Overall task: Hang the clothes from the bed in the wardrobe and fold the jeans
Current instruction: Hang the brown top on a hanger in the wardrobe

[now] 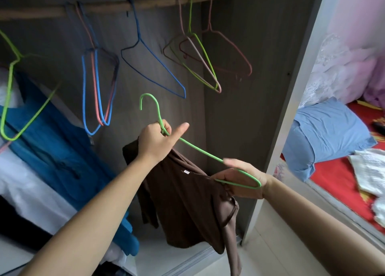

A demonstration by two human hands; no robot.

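In front of the open wardrobe my left hand (158,140) grips a green wire hanger (200,151) just below its hook, thumb sticking out. A brown garment (187,200) hangs under the hanger, its left shoulder tucked beneath my left hand. My right hand (241,180) holds the hanger's right end together with the garment's right shoulder. The wooden rail (116,6) runs across the top, well above the hanger's hook.
Several empty wire hangers hang on the rail: blue ones (154,67), green and pink ones (206,61). A blue garment (54,151) on a green hanger (12,84) hangs at left. Right of the wardrobe side panel (291,109) lies the bed (337,184) with a blue pillow (325,136) and pale clothes (370,171).
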